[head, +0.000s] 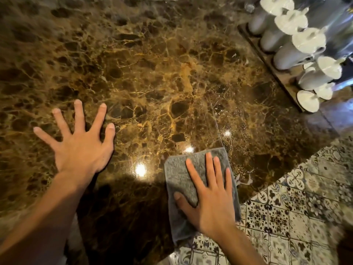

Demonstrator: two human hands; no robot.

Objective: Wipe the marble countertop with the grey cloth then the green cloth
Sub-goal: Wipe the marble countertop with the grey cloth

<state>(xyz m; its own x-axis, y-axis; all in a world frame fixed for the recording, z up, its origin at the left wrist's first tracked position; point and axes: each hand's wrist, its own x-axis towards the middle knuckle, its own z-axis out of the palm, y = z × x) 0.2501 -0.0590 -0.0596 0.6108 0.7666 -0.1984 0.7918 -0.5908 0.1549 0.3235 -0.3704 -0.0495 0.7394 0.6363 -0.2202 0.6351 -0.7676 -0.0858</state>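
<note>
I see the right hand (212,196) lying flat on the grey cloth (191,180) in the lower centre-right of the frame, palm down, fingers extended and only slightly parted, thumb out to the left on the fabric. It grips nothing; it presses the cloth onto the stone. The cloth is a folded rectangle, its near end reaching to the counter's front edge, beneath the wrist.

The left hand (80,146) is in the left-centre of the frame, well apart from the cloth, fingers splayed wide, empty. I cannot tell whether its palm bears on the surface or only the fingertips do.

The marble countertop (152,73) fills most of the frame: dark brown with gold veining, glossy, with three bright light reflections between the two hands. Fine wet streaks and droplets show just above and to the right of the cloth.

At the upper right, a wooden tray (271,60) sits on the counter, holding a row of white mugs (286,58). Patterned floor tiles (296,217) show at the lower right, beyond the counter's edge.

No green cloth in my view.
</note>
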